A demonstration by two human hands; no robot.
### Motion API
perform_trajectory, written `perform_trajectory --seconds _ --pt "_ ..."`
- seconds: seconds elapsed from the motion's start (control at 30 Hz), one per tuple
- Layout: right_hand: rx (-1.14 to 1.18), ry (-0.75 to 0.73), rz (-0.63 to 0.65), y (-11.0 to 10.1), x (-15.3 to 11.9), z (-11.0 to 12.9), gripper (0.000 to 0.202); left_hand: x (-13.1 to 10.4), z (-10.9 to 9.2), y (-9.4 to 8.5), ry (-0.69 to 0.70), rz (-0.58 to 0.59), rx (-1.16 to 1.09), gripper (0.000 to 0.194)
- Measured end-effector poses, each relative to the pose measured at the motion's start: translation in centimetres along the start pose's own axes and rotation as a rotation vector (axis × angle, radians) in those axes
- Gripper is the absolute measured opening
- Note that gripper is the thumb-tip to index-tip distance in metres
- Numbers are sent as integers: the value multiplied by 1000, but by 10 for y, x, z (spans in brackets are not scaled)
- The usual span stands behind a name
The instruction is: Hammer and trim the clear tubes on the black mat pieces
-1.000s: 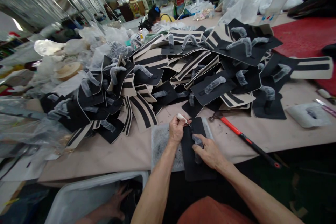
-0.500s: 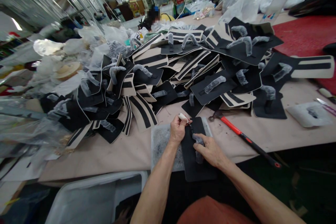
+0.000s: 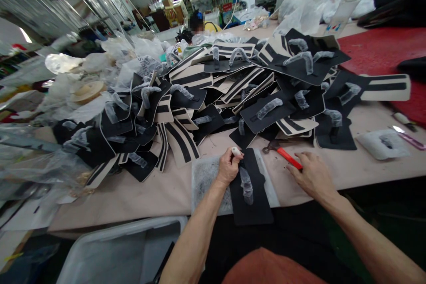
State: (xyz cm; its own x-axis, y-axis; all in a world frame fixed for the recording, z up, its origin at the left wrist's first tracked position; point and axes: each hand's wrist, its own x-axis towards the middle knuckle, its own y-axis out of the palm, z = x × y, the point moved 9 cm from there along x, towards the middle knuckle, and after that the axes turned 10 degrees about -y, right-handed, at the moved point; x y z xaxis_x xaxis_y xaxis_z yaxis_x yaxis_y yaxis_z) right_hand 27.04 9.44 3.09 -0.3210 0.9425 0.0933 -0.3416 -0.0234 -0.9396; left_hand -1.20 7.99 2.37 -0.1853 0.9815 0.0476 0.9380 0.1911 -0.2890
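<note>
My left hand [image 3: 229, 164] is closed round a small tool with a stubby white handle [image 3: 236, 151]; its lower end is hidden. The tool stands at the far end of a black panel [image 3: 258, 204] with rounded corners. A plastic-wrapped carry handle [image 3: 246, 188] is fixed along this panel. Beneath the panel lies a pale, scuffed board [image 3: 209, 179]. To the right, my right hand [image 3: 313, 173] has thumb and fingers on either side of the red grip of a hammer [image 3: 289, 158]. The hammer's head rests on the table; its lower grip is hidden under the hand.
Behind my hands lies a heap of similar black and beige panels [image 3: 199, 75] with wrapped handles. A grey plastic bin [image 3: 100, 248] is below left. Clear bags [image 3: 126, 49] cover the far left. A small white packet [image 3: 382, 144] and a pink cutter [image 3: 409, 137] lie right.
My right hand has let go of the wrapped handle and moved right to the hammer. My left hand stays on the white-handled tool at the panel's far end.
</note>
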Motion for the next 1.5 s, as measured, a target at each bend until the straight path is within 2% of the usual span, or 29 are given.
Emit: perform_trajectory --seconds 0.07,0.1,0.17,0.23,0.3,0.37,0.43,0.5,0.6,0.63,0.7,0.8,0.87,0.97,1.03,1.1,1.2,1.23,1.37,1.4,1.5 --pt "-84 38 106 9 -6 -28 28 -2 -3 2 23 21 21 8" --pt "-43 63 158 15 -10 -37 20 -2 -3 3 30 32 26 9" --pt "209 169 257 26 -20 -44 10 -2 -4 5 36 47 27 10" --pt "634 331 386 41 -35 -32 10 -1 -4 6 42 60 22 11" --pt "1011 483 490 48 -49 -5 13 -1 -4 7 51 72 21 11" --pt "1134 564 490 41 -52 18 16 -1 -3 8 59 75 22 12" --pt "1007 500 385 18 -42 32 25 0 -2 8 56 75 24 13" --pt "768 279 210 -20 -19 48 35 0 0 9 52 79 29 12" --pt "414 -66 -58 -73 6 80 38 -1 -1 10 67 82 44 14" --pt "320 -138 -105 -82 10 87 37 -1 -2 10 78 78 51 15" --pt "168 -241 -85 -82 15 98 35 -1 -4 9 93 72 64 14" --pt "21 -305 75 -70 18 103 30 -1 -4 9 88 70 80 7" --pt "7 -309 80 -78 20 106 31 -1 -4 9 78 73 76 7" --pt "102 -264 -146 -116 21 111 35 -1 -5 9 73 81 64 13" --pt "168 -243 -280 -130 17 112 36 -1 -5 9 71 79 69 14" --pt "149 -295 -236 -120 15 115 37 -1 -4 10 71 82 87 13" --pt "17 -392 8 -84 14 116 36 0 -1 12 72 92 120 8" --pt "-9 -389 42 -78 14 113 35 0 0 12 72 92 124 8" --pt "50 -331 -60 -87 16 107 38 0 2 12 71 85 118 10" --pt "42 -332 -50 -88 17 108 39 0 3 12 68 88 119 11" --pt "-34 -368 91 -77 17 111 36 0 4 12 49 89 123 8"
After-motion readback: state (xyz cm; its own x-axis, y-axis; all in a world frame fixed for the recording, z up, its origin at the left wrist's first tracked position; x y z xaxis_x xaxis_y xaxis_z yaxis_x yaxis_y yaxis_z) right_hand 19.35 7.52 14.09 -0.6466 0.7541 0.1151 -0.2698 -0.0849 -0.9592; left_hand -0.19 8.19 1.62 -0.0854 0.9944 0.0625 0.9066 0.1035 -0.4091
